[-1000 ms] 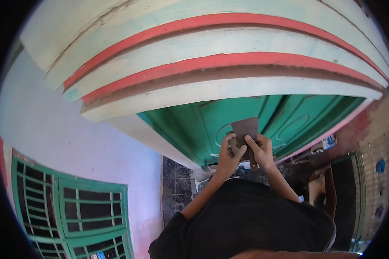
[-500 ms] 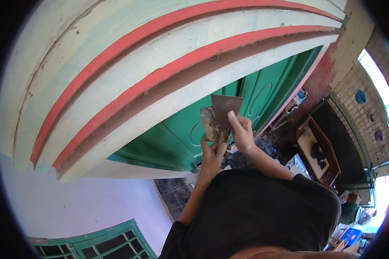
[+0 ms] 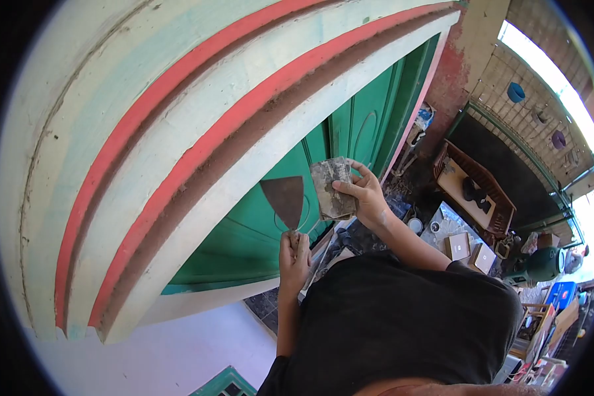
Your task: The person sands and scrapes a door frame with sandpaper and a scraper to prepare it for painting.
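My left hand (image 3: 295, 259) is closed around the handle of a putty knife (image 3: 286, 200), whose broad, dark blade points up in front of the green door (image 3: 244, 241). In my right hand (image 3: 368, 196) is a worn, grey, rectangular flat piece (image 3: 332, 185), stained and scuffed, pinched with the thumb across its face and the fingers behind it. The knife blade and the flat piece stand side by side with a narrow gap between them.
A white ledge with red bands (image 3: 198, 155) curves over the door. To the lower right, a table (image 3: 447, 221) bears small boxes (image 3: 457, 245). Beyond it are a wooden bench (image 3: 465, 181), a dark green rounded object (image 3: 546, 262) and a wire grid (image 3: 501, 72) with hanging pots.
The putty knife and the flat piece, overlapping before, are now apart. My left hand has moved left with the knife; my right hand now grips the flat piece. The view has shifted.
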Demonstrator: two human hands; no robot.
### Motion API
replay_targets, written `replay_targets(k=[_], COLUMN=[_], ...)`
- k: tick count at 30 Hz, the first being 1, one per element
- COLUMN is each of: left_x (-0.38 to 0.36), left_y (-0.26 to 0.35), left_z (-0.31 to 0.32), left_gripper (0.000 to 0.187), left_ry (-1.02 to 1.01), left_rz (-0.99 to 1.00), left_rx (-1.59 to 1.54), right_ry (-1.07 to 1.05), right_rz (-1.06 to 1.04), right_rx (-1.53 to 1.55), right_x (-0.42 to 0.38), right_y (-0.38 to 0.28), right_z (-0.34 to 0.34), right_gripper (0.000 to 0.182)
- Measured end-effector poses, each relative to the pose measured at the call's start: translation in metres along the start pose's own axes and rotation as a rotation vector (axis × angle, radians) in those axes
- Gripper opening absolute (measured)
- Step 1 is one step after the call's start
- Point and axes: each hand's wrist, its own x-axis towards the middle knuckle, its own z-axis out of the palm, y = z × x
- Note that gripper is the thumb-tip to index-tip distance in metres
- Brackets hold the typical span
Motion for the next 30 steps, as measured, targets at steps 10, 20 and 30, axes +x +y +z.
replay_targets(k=[10,20,30], left_x=[0.013,0.015,0.023], left_y=[0.024,0.009,0.002], left_z=[0.036,0.024,0.030], left_gripper=[0.040,0.057,0.053], left_ry=[0.199,0.185,0.142], left_rz=[-0.034,0.144,0.149], left_rx=[0.026,-0.097,-0.005], right_ry=[-0.421,-0.494,-0.547], right_rz=[-0.984,-1.115,-0.831], right_rx=[-1.104,-1.484,-1.571], right_x=[-0.017,-0.037,-0.037], right_y=[0.011,0.008,-0.015], right_z=[-0.003,-0.007,-0.032], right_gripper=[0.036,0.034,0.048])
